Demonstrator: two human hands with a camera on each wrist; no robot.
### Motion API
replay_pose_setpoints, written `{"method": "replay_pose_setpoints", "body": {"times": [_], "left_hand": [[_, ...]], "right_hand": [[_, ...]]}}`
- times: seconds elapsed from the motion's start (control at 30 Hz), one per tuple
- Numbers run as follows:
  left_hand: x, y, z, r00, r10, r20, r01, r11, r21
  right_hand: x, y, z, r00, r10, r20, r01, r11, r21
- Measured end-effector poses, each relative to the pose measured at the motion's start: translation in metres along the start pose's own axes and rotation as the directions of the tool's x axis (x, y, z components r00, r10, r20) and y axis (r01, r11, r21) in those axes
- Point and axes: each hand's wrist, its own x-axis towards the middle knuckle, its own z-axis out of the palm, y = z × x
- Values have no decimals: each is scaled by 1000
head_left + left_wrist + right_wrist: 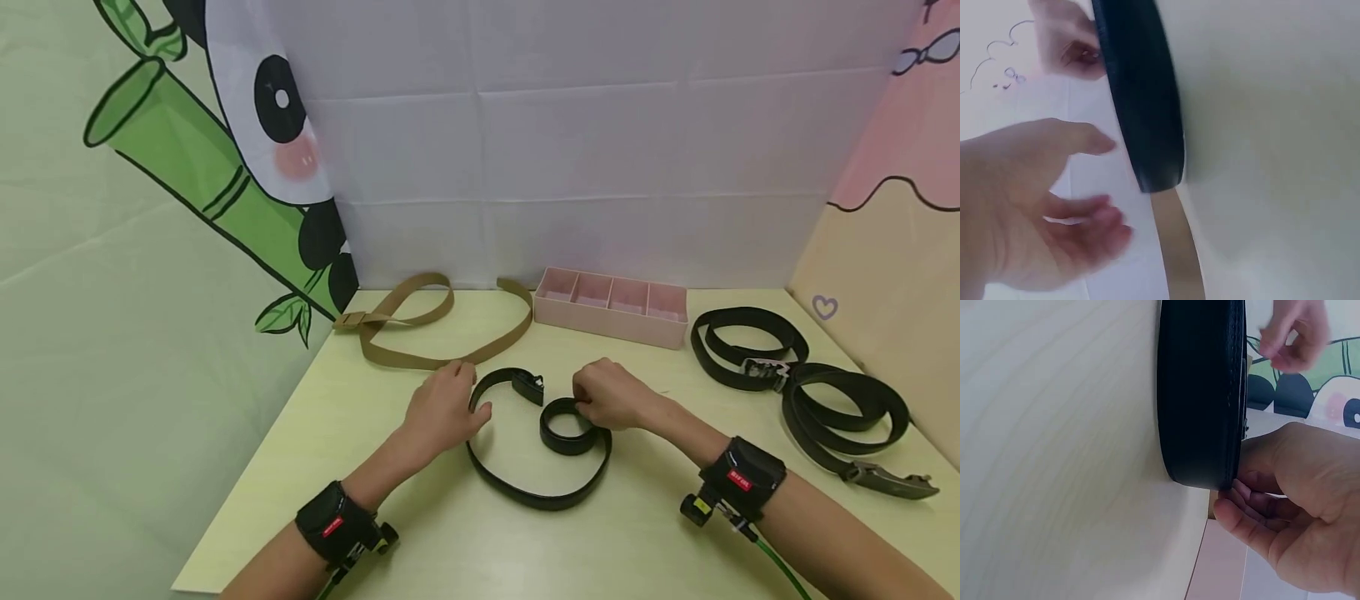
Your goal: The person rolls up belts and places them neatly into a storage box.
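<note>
- A pale printed cloth backdrop (570,150) rises along the far side, with bamboo drawn at left.
- The light wood-grain table (525,558) spreads before it and carries everything below.
- A tan webbing belt (408,360) lies in loose loops at far left, its clip end by the left edge.
- A pink four-compartment box (611,326) stands at the far side, right of the tan belt.
- Two coiled black belts, one farther (723,373) and one nearer (813,446), sit at right.
- A black leather belt (540,500) stands on edge mid-table between the hands, one end wound into a small coil, the rest curving round at left.
- The right hand (615,396) pinches the small coil's upper edge between thumb and fingers.
- The left hand (444,406) is just beside the belt's left curve, thumb and fingers apart, gripping nothing.
- Black wristbands circle the left (333,525) and right (746,477) wrists.
- The leather belt's dark buckle (528,387) lies at its far end.
</note>
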Motion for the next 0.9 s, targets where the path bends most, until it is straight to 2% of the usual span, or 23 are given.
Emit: {"method": "replay_pose_setpoints", "body": {"times": [0.07, 0.17, 0.27, 0.33, 0.4, 0.53, 0.63, 0.77, 0.9], "left_hand": [[-2, -5, -2, 994, -84, 66, 86, 996, -23], [-1, -10, -2, 986, -103, 134, 116, 989, -91], [10, -11, 3, 989, -62, 136, 83, 984, -156], [22, -11, 9, 993, -31, 111, 49, 986, -159], [39, -10, 18, 996, 6, 86, 6, 990, -139], [75, -5, 40, 994, 78, 80, -69, 992, -109], [90, 4, 56, 990, 108, 91, -94, 984, -149], [92, 14, 64, 985, 134, 112, -105, 968, -230], [76, 18, 51, 983, 79, 167, -39, 972, -232]], "right_hand": [[-2, 2, -1, 1000, 3, -9, -3, 1000, 2], [-5, 2, -1, 1000, -6, -27, 6, 1000, 2], [-5, -2, -1, 999, -25, -39, 25, 1000, 2], [-4, -5, 0, 998, -41, -45, 41, 999, 0], [-3, -9, 1, 997, -54, -49, 54, 999, -8], [-1, -16, 2, 997, -61, -52, 60, 998, -32], [1, -19, 2, 997, -64, -49, 62, 997, -45], [1, -20, 3, 997, -64, -43, 61, 996, -62], [-3, -19, 4, 998, -43, -38, 40, 997, -72]]}}
